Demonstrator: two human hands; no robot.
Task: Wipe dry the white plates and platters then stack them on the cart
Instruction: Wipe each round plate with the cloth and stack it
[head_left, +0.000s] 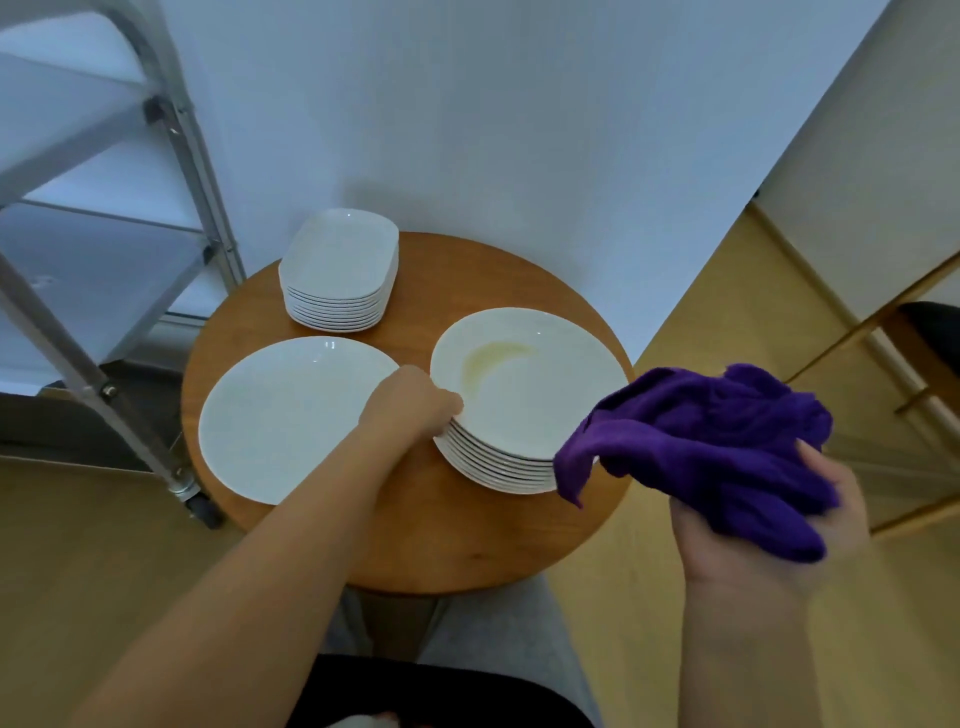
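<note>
early stage: left hand (415, 402) grips top plate (524, 384) of stack at 3 o'clock; right hand (769, 525) clutches purple cloth (717, 441); cart (104, 218), at 10 o'clock, shows no plates.

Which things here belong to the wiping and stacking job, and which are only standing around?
Part of the job:
- stack of round plates, gripped at its edge by the left hand
- single large round plate
- stack of platters
- purple cloth, held in the right hand
- metal cart

Not part of it:
- round wooden table
- wooden furniture at right
</note>
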